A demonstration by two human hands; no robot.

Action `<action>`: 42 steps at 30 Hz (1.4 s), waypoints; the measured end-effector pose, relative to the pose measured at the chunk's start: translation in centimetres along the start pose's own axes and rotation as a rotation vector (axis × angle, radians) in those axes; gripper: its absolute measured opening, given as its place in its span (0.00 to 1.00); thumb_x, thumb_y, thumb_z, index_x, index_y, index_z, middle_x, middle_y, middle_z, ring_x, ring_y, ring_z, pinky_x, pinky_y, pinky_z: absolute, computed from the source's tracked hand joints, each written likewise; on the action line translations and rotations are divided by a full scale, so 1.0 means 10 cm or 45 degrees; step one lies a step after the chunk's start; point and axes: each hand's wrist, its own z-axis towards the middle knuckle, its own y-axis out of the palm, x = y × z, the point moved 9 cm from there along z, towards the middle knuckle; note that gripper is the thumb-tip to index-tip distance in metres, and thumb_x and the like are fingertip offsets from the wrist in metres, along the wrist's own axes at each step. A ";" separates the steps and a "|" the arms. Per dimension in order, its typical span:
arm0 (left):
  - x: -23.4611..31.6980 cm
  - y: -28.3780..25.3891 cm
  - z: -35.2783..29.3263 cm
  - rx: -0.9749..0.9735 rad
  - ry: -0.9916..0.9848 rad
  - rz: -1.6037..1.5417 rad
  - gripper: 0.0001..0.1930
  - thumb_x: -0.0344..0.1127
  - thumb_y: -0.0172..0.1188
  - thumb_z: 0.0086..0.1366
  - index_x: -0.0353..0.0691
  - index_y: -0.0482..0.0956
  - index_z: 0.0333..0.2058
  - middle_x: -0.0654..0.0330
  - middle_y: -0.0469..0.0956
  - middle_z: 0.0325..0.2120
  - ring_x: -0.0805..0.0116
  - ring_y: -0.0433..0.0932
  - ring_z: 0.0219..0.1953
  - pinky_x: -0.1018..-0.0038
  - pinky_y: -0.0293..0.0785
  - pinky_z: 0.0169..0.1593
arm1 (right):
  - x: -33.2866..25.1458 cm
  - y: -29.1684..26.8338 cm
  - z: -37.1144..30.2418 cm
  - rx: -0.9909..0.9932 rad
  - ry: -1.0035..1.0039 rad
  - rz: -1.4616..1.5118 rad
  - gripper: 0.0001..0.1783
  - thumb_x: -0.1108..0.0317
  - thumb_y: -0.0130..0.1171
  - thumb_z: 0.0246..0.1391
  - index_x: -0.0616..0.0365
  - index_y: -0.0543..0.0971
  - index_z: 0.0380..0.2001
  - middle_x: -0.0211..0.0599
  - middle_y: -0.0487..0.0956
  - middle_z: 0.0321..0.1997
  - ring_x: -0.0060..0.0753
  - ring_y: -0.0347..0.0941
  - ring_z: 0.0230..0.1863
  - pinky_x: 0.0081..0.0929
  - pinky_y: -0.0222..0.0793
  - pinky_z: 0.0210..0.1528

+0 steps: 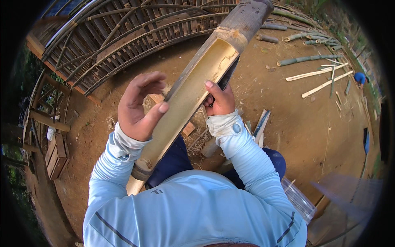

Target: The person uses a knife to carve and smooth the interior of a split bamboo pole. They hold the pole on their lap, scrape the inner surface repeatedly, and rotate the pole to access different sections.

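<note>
A thick bamboo pole (181, 99) with a long section cut open slants across my front, from my lap up to the far right. Its pale hollow inside faces up, and the solid jointed end (245, 22) is at the top. My right hand (221, 100) grips its right edge, thumb on the rim and fingers curled below. A dark strip shows beside that thumb; I cannot tell whether it is a tool or the bamboo's outer side. My left hand (142, 106) is raised at the left edge, fingers bent and apart, thumb close to the rim, holding nothing.
A slatted bamboo structure (135, 37) stands at the far left. Cut bamboo poles (308, 60) and pale split strips (327, 84) lie on the dirt at the right. Shavings and offcuts (260, 123) lie around my legs. A wooden crate (56, 156) sits at the left.
</note>
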 end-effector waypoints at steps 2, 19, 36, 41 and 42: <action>0.26 0.30 0.26 -0.166 0.037 0.017 0.30 0.37 0.68 0.63 0.28 0.71 0.60 0.49 0.77 0.53 0.61 0.78 0.55 0.67 0.74 0.59 | -0.02 0.05 -0.03 -0.016 0.004 0.009 0.20 0.66 0.74 0.50 0.54 0.75 0.44 0.23 0.77 0.29 0.13 0.67 0.20 0.14 0.63 0.20; -0.45 1.49 1.15 -0.343 -0.286 0.468 0.19 0.38 0.58 0.69 0.32 0.76 0.53 0.43 0.82 0.44 0.46 0.82 0.48 0.61 0.75 0.53 | 0.15 -0.13 0.04 -0.075 0.134 0.139 0.29 0.72 0.73 0.49 0.52 0.72 0.54 0.23 0.78 0.33 0.16 0.71 0.24 0.17 0.63 0.20; -0.28 1.16 0.62 -0.021 0.067 0.338 0.07 0.34 0.55 0.74 0.36 0.72 0.43 0.57 0.76 0.29 0.68 0.78 0.26 0.74 0.76 0.31 | 0.20 -0.22 -0.07 -0.194 0.123 0.414 0.32 0.55 0.56 0.63 0.62 0.67 0.65 0.42 0.76 0.61 0.42 0.74 0.60 0.42 0.71 0.62; -0.28 0.97 0.27 -0.212 -0.391 -0.179 0.07 0.35 0.52 0.76 0.36 0.72 0.42 0.63 0.75 0.31 0.78 0.76 0.36 0.77 0.73 0.41 | 0.12 -0.03 -0.09 -0.198 0.125 0.200 0.23 0.63 0.71 0.55 0.52 0.74 0.50 0.20 0.74 0.32 0.13 0.65 0.25 0.14 0.61 0.25; -0.24 0.90 0.21 -0.218 -0.363 -0.244 0.07 0.35 0.52 0.76 0.36 0.72 0.42 0.63 0.75 0.31 0.78 0.76 0.37 0.77 0.72 0.42 | 0.09 0.01 -0.11 -0.150 0.116 0.133 0.23 0.65 0.72 0.55 0.52 0.74 0.50 0.20 0.74 0.32 0.12 0.65 0.25 0.13 0.61 0.24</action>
